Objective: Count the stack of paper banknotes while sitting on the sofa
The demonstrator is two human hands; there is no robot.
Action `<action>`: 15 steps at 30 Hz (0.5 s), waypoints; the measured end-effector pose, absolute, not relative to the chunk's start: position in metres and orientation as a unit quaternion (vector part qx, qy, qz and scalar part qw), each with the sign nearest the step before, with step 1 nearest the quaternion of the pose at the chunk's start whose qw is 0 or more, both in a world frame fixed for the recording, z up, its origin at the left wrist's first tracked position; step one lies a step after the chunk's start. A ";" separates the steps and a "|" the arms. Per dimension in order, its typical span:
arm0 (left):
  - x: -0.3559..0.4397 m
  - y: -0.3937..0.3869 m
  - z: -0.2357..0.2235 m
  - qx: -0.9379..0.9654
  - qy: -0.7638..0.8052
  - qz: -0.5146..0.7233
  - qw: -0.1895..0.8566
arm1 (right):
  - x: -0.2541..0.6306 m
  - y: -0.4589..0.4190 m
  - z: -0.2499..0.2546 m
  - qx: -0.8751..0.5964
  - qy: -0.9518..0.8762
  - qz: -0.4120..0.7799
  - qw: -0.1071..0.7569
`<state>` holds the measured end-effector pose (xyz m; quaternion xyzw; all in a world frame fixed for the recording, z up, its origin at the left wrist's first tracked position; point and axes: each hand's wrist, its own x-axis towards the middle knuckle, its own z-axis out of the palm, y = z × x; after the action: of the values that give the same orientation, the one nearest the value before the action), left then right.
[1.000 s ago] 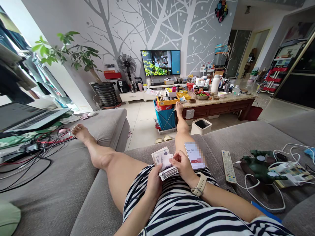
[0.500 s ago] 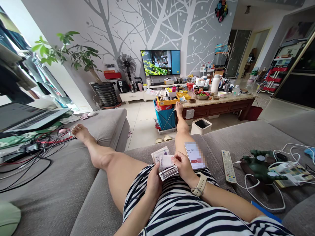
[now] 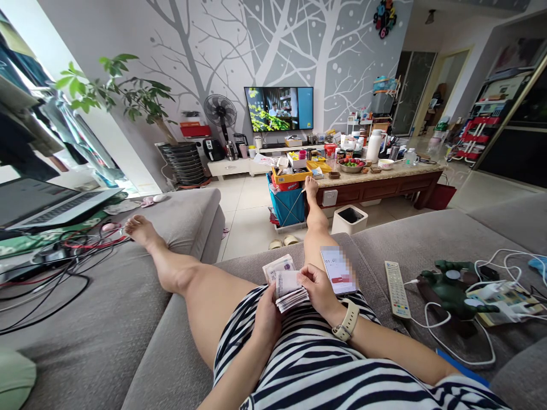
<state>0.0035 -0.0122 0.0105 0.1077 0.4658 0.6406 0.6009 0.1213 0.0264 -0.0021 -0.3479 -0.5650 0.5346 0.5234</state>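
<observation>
A folded stack of banknotes (image 3: 292, 298) rests above my lap, its pale edges fanned toward me. My left hand (image 3: 268, 314) is closed around the stack's left side, thumb on top. With thumb and fingers pinched, my right hand (image 3: 318, 289) grips the right upper edge of the top note. The far part of the notes spreads out beyond my left thumb. A lit phone (image 3: 335, 271) lies on my thigh just past my right hand, its screen partly blurred. On my right wrist is a cream watch (image 3: 347, 322).
To my right on the grey sofa (image 3: 371, 250) lie a remote control (image 3: 397, 289), a dark green figure (image 3: 453, 287) and white charging cables. Tangled cables and a laptop (image 3: 55, 202) are at left. Ahead stand a white bin (image 3: 350, 226) and a loaded coffee table (image 3: 384, 185).
The fingers of my right hand have shifted very slightly on the top note. My left hand, the phone and the surroundings stay where they were.
</observation>
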 end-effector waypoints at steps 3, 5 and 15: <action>0.004 -0.012 0.011 0.108 0.461 0.641 0.605 | 0.121 0.026 -0.001 -0.340 -0.565 0.539 0.524; 0.003 -0.012 0.011 0.108 0.461 0.640 0.605 | 0.121 0.025 0.000 -0.338 -0.565 0.540 0.523; 0.000 -0.007 -0.005 0.136 0.417 0.656 0.614 | 0.123 0.023 0.001 -0.329 -0.573 0.545 0.516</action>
<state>0.0000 -0.0066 -0.0047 0.1356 0.4174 0.6556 0.6145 0.1227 0.0234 0.0010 -0.3287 -0.5731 0.5451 0.5160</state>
